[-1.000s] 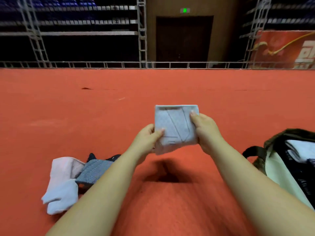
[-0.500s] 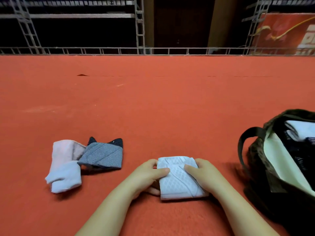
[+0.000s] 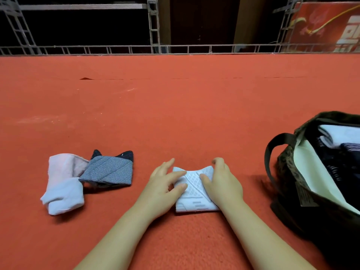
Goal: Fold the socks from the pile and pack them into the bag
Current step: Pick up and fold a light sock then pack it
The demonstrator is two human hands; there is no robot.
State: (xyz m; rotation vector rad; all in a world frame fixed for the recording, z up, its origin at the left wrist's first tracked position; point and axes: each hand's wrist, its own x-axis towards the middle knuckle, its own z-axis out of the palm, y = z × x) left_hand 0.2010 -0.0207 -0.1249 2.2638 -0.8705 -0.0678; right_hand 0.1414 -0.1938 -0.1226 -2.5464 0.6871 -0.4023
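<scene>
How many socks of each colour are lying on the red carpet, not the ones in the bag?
White patterned folded sock under both hands: 1
Pale pink sock: 1
Navy striped folded sock: 1
Total: 3

A wide orange-red carpeted floor (image 3: 175, 114) fills most of the view, its surface matte and evenly lit, with a thin seam line (image 3: 214, 78) running across it far back and a small dark raised wrinkle (image 3: 85, 78) at the seam's left end. Along the carpet's far edge lies a low grey metal truss rail (image 3: 120, 49) with short upright bars. Behind it rise grey lattice truss columns (image 3: 153, 20), one near the middle and others toward each side. The space beyond is dark, with a brown door recess (image 3: 202, 20) at centre and a red printed banner (image 3: 329, 26) with pale lettering at the right.
</scene>
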